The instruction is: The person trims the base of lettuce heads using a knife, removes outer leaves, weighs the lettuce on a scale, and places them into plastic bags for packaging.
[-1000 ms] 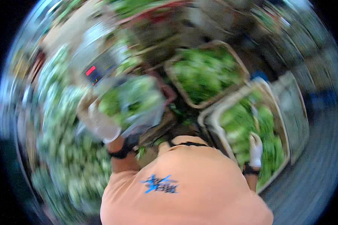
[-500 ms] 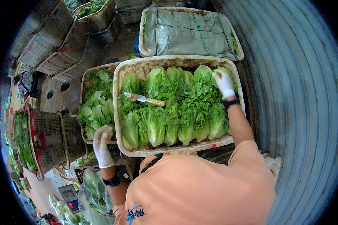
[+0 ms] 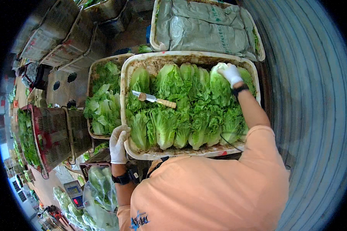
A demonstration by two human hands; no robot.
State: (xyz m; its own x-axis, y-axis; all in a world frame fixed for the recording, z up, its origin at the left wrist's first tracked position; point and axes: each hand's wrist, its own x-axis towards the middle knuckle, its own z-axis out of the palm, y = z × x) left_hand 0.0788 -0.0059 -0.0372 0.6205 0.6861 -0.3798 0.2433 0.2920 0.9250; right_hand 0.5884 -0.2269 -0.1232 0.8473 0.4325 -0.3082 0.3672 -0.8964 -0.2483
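A white-rimmed crate (image 3: pixel 189 54) in front of me holds two rows of green romaine lettuce heads (image 3: pixel 164 129). In the far row, towards the right, my right hand (image 3: pixel 230 74), in a white glove, is closed around the pale base end of a lettuce head (image 3: pixel 219 85). My left hand (image 3: pixel 118 144), gloved too, has its fingers bent against the crate's near left rim. Between the rows, left of the middle, a knife (image 3: pixel 154 99) with a light wooden handle lies on the leaves.
Left of the crate stands a lower crate of loose leaves (image 3: pixel 104 104). Beyond it is a crate covered with grey-green sheeting (image 3: pixel 208 29). A red crate (image 3: pixel 52 134), a scale (image 3: pixel 74 192) and bagged vegetables (image 3: pixel 100 188) are at left; a corrugated wall (image 3: pixel 308 96) rises at right.
My right hand has shifted left from the far corner lettuce onto the neighbouring head. My left hand has come in to the crate's rim. The view has shifted slightly.
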